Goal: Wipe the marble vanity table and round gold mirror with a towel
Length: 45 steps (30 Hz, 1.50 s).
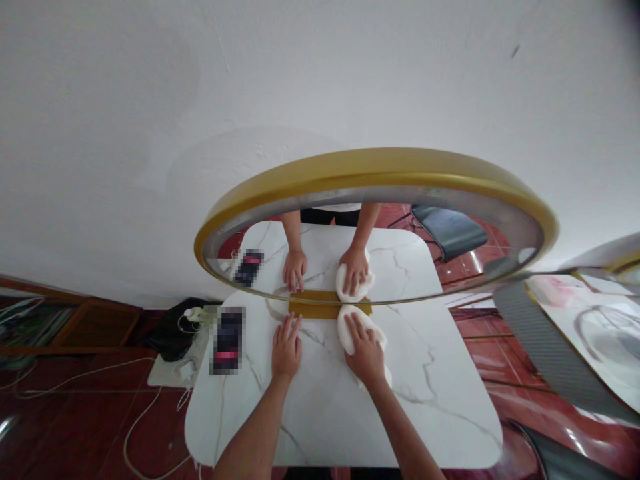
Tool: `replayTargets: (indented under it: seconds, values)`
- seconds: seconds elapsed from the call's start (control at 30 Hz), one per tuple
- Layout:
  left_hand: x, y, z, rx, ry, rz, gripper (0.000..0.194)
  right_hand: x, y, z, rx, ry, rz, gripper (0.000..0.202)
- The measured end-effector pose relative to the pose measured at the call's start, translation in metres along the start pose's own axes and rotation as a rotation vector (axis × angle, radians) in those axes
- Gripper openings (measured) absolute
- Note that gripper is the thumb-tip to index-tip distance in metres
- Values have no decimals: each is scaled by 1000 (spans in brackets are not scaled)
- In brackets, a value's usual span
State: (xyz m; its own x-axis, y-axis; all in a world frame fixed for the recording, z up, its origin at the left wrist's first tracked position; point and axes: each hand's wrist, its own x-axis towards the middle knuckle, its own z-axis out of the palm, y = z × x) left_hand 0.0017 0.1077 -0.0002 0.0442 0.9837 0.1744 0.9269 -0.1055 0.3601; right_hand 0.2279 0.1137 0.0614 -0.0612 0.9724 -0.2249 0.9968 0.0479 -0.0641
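My left hand [287,350] lies flat on the white marble-patterned table [310,420], fingers stretched toward the gold base plate [314,311] of a round mirror. It holds nothing. Under my right hand [367,353] is a bunched white cloth [349,339]; the fingers press over its top, and its far edge overlaps the right part of the base plate. The large mirror [380,175] has a thick gold frame and stands at the back of the table. In its glass both hands and the cloth are reflected.
A phone [227,340], blurred out, lies at the table's left edge. Left of the table are a black bag [173,327], white cables and a power adapter [187,369]. Dark chair parts [560,440] show at lower right, near another table [590,333]. A white wall rises behind.
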Motion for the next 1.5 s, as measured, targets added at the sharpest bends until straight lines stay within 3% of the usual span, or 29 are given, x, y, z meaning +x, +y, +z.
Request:
replayTargets:
  seconds: [0.1,0.2,0.47,0.6,0.73,0.97,1.07,1.17,1.37,1.5]
  values:
    - [0,0,0,4,10,-5,65,-2,20,0,-6,11,53,92]
    - [0,1,0,9,20,-7,64,-1,14,1,10,4,41,94]
    - [-1,-2,1,27,-12,30,59,14,-73,0,100,-94,-155,97]
    - [-2,-5,3,32,-12,51,57,16,-91,-2,117,-106,-202,92]
    - [-1,-2,0,15,-3,30,60,12,-74,-1,93,-86,-178,97]
    - [0,1,0,-24,38,9,62,0,16,2,12,42,53,90]
    - [0,0,3,-39,69,-13,61,-2,37,2,-12,49,103,88]
    - [0,0,6,-58,107,-40,61,0,28,2,-22,34,76,90]
    - [-1,-2,9,-72,115,-46,62,7,-21,5,11,25,61,89]
    - [-2,-2,10,-69,125,-63,64,7,-34,7,44,0,56,89]
